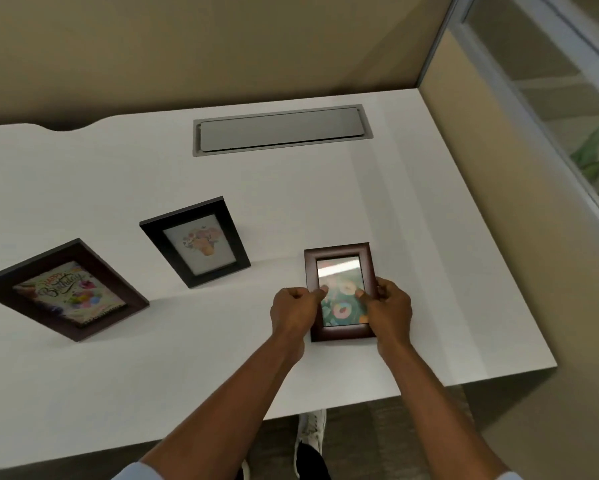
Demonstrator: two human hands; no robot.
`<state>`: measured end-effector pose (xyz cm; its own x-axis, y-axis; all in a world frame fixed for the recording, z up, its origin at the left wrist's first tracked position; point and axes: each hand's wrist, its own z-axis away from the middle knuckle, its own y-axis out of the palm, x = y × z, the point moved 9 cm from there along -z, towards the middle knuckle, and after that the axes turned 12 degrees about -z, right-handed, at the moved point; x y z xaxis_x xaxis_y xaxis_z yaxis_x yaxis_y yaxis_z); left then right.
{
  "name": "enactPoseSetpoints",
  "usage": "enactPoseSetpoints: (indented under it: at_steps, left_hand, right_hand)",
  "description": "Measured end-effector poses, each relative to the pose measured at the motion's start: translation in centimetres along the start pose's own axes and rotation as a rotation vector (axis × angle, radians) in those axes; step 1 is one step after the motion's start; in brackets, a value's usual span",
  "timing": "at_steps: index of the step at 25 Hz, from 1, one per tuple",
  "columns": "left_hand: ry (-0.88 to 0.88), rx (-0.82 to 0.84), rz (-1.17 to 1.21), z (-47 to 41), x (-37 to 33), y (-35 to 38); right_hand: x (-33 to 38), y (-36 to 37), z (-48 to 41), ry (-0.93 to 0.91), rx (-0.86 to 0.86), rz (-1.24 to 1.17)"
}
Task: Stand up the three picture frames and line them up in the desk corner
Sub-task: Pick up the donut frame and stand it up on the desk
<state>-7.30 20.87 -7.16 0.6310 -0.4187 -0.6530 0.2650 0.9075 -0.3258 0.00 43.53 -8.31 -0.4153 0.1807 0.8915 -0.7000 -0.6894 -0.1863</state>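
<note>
A small brown frame (339, 252) with a green, doughnut-patterned picture is held between both hands near the right side of the white bench (118, 174); the left hand (293, 315) is closed on its left edge, the thumb laid on the glass, and the right hand (391, 306) is closed on its right edge, the thumb likewise pressed to the glass; a bright reflection is seen across the upper part of the glass; whether the frame's lower edge rests on the bench or is lifted just clear cannot be told. Two further frames are seen to the left, well apart from the held one; a black frame (196, 242) with a floral picture stands propped and tilted near the middle of the bench; a dark brown frame (64, 289) with a "Happy Birthday" card is set at the far left, turned at an angle, and whether it stands or lies flat cannot be told with certainty. A grey cable hatch (282, 129) is let into the bench near its back edge, behind all three frames; the back right corner of the bench, where the tan partition walls (481, 202) meet, is unoccupied by any frame. Below the front edge of the bench, a white shoe (310, 431) is visible on the floor.
</note>
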Motion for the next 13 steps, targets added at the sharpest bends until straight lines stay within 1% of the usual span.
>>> enactPoseSetpoints:
  at_steps: [3,5,7,10,13]
  left_hand:
    - [-0.019,0.050,0.089,-0.1,0.3,-0.5]
    - [-0.011,0.068,0.155,-0.1,0.3,-1.2]
    - [0.050,0.067,0.162,0.0,-0.1,-1.9]
    - [0.174,-0.006,0.121,0.3,-1.1,-3.4]
    - [0.236,0.008,0.201,0.3,-2.2,-4.0]
  right_hand:
    - [-0.2,1.2,0.0,0.069,0.126,-0.147]
    - [0.4,2.1,0.2,0.072,0.227,-0.231]
    - [1.2,2.8,0.5,0.058,0.329,-0.310]
    - [2.4,4.1,1.1,0.053,0.443,-0.399]
    - [3.7,5.4,1.2,0.033,0.538,-0.428]
